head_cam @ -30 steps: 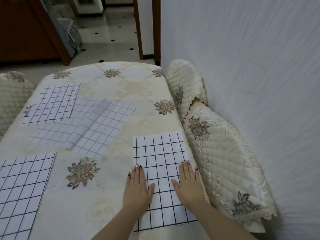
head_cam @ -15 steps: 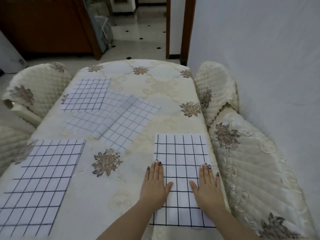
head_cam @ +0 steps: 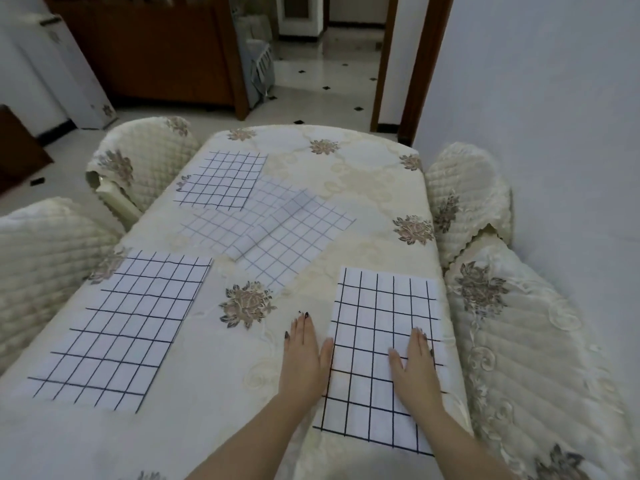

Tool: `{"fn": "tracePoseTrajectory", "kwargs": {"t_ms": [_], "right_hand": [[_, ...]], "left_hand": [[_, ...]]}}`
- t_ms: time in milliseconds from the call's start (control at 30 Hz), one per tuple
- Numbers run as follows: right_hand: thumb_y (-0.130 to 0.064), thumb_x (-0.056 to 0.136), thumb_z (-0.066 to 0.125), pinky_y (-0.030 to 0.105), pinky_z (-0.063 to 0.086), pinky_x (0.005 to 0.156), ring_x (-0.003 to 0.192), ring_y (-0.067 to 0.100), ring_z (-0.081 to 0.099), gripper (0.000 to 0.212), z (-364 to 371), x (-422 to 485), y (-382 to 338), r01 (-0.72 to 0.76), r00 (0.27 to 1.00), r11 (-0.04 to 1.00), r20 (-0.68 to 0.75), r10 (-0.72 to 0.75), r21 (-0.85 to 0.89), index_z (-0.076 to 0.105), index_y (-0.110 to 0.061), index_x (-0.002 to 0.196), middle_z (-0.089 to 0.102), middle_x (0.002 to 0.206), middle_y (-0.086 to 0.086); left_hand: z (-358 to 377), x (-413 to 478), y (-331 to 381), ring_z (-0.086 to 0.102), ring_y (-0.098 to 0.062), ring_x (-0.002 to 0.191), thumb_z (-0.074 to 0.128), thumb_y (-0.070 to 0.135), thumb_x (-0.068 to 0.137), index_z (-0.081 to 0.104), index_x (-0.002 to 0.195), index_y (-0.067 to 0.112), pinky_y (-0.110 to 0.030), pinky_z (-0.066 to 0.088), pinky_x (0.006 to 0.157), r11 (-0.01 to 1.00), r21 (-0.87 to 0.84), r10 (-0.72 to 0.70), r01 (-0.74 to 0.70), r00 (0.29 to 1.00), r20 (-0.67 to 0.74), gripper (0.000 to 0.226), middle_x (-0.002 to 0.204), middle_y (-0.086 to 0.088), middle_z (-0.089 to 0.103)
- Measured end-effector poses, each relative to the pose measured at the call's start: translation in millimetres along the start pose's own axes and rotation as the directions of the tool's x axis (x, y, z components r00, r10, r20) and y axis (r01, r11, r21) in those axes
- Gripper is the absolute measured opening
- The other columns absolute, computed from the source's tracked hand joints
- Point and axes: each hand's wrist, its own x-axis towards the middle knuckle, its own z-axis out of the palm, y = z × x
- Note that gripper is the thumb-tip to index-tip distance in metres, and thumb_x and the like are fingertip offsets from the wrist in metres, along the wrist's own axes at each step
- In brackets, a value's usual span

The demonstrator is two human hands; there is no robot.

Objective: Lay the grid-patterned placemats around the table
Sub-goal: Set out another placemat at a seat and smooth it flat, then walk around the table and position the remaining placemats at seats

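head view: both palms lie flat, fingers spread; right hand [head_cam: 414, 367] presses the near-right placemat [head_cam: 382, 327] by the table's [head_cam: 363, 168] right edge, left hand [head_cam: 304, 355] rests just beside it on the tablecloth. other placemats [head_cam: 263, 233] lie mid-table and along the left edge.

White placemats [head_cam: 386, 341] with black grid lines, cream tablecloth [head_cam: 363, 188] with brown-grey flowers, quilted cream chair covers [head_cam: 540, 358] with the same flowers, dark-painted nails [head_cam: 306, 315], white floor [head_cam: 332, 74] with black diamonds

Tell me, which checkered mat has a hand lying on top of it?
The near-right placemat beside the chair. The right hand rests flat on it, the left hand at its edge. The other mats lie untouched.
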Motion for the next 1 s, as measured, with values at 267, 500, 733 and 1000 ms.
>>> {"fn": "tracePoseTrajectory", "kwargs": {"t_ms": [267,500,733,1000], "right_hand": [[-0.028,0.097,0.050,0.026,0.036,0.094,0.116,0.013,0.049,0.044,21.0,-44.9,-85.8,-0.097,0.992,0.813,0.124,0.031,0.573,0.043,-0.015,0.139,0.053,0.128,-0.006],[-0.023,0.095,0.054,0.041,0.051,0.092,0.100,0.019,0.064,0.019,75.1,-85.9,-145.2,-0.073,0.936,0.791,0.315,-0.156,0.608,0.057,-0.022,0.114,0.066,0.102,0.002],[-0.014,0.095,0.053,0.033,0.051,0.082,0.093,0.020,0.065,0.020,120.7,-127.6,-202.1,-0.068,0.827,0.776,0.470,-0.308,0.627,0.059,-0.012,0.114,0.066,0.103,0.009],[-0.015,0.095,0.053,0.037,0.053,0.085,0.093,0.019,0.065,0.020,169.4,-157.5,-238.1,0.001,0.762,0.813,0.526,-0.378,0.583,0.059,-0.011,0.114,0.065,0.104,0.010]], "left_hand": [[-66.2,-52.4,-12.7,0.041,-0.013,0.132,0.032,0.036,0.102,0.047,0.138,0.014,-0.026,0.027,0.111,0.712,-0.670,-0.380,0.209,0.918,-0.117,0.045,0.143,-0.001,0.047],[-116.5,-108.7,-58.0,0.053,-0.016,0.118,0.034,0.033,0.102,0.058,0.121,0.017,-0.036,0.038,0.107,0.526,-0.831,-0.606,0.182,0.765,-0.217,0.035,0.122,0.000,0.061],[-153.9,-174.4,-110.7,0.054,-0.014,0.116,0.032,0.036,0.102,0.059,0.114,0.025,-0.034,0.042,0.096,0.395,-0.905,-0.786,0.155,0.567,-0.246,0.031,0.116,0.006,0.062],[-191.6,-207.6,-153.0,0.053,-0.015,0.118,0.029,0.033,0.103,0.058,0.115,0.021,-0.039,0.038,0.107,0.395,-0.913,-0.829,0.104,0.469,-0.305,0.033,0.118,0.000,0.062]]}}
